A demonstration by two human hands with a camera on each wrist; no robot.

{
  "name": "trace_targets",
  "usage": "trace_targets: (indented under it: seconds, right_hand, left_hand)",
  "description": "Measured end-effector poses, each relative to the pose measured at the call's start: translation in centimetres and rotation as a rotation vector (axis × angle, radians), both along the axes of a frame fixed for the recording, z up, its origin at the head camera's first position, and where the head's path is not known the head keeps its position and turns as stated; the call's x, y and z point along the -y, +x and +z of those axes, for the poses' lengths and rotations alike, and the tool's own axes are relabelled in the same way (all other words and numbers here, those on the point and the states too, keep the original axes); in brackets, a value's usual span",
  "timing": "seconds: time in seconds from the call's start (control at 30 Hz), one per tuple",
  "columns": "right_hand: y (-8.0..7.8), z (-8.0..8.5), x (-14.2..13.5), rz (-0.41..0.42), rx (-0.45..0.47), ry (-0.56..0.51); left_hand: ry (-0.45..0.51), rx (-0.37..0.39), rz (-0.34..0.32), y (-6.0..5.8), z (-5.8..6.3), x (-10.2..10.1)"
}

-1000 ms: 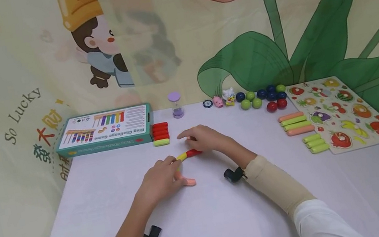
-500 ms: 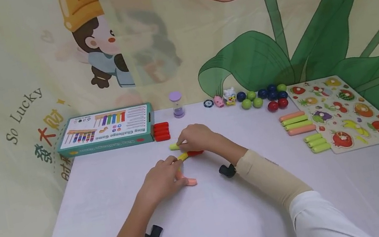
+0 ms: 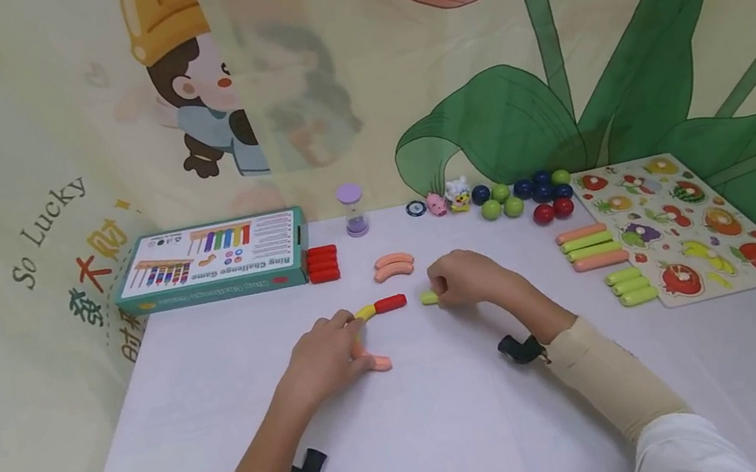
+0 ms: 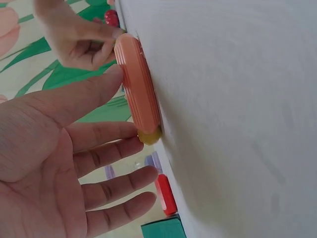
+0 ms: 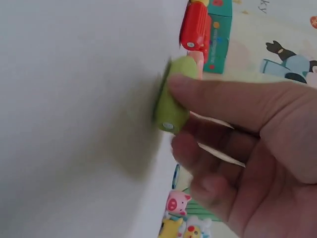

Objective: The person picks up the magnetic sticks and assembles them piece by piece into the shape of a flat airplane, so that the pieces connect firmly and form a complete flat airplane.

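Note:
My left hand (image 3: 317, 362) rests at a bent chain of toy sticks. Its fingers are mostly straight; in the left wrist view, the thumb touches an orange stick (image 4: 136, 84) and fingertips touch a yellow stick (image 4: 150, 136). Beyond that hand, a yellow stick (image 3: 365, 312) meets a red stick (image 3: 391, 303); the chain's near end is an orange stick (image 3: 380, 363). Part of the chain is hidden by the hand. My right hand (image 3: 472, 277) pinches a short green stick (image 5: 174, 96), which lies a small gap to the right of the red one.
Two curved orange pieces (image 3: 393, 265) lie behind the chain. Several red sticks (image 3: 322, 264) sit beside a game box (image 3: 208, 262), near an hourglass (image 3: 353, 211). At right are coloured balls (image 3: 541, 189), green and orange sticks (image 3: 591, 246) and a fruit board (image 3: 687, 224).
My right hand has taken the green stick from beside the red sticks and carried it right, past the chain's red end. The curved orange pieces are now uncovered. My left hand stays put.

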State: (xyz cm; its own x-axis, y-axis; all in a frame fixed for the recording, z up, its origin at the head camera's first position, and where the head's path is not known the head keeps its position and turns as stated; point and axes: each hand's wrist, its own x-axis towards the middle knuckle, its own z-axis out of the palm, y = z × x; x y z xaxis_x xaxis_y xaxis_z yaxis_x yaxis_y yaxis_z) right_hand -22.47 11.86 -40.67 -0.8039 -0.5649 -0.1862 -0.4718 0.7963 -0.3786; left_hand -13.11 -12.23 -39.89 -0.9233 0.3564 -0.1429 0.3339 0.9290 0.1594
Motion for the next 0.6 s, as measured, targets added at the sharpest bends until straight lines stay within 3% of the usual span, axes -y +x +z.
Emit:
trace_targets:
  seconds: [0.17, 0.4, 0.6]
  right_hand:
    - [2.2, -0.5, -0.3, 0.13, 0.083, -0.085]
    - [4.7, -1.6, 3.1, 0.277, 0.059, -0.166]
    - [5.2, -2.0, 4.3, 0.301, 0.05, -0.181]
  left_hand:
    - [-0.006, -0.004, 0.005, 0.0, -0.1, -0.1]
    - [-0.017, -0.005, -0.001, -0.1, 0.0, -0.2]
    - [-0.004, 0.001, -0.006, -0.1, 0.1, -0.2]
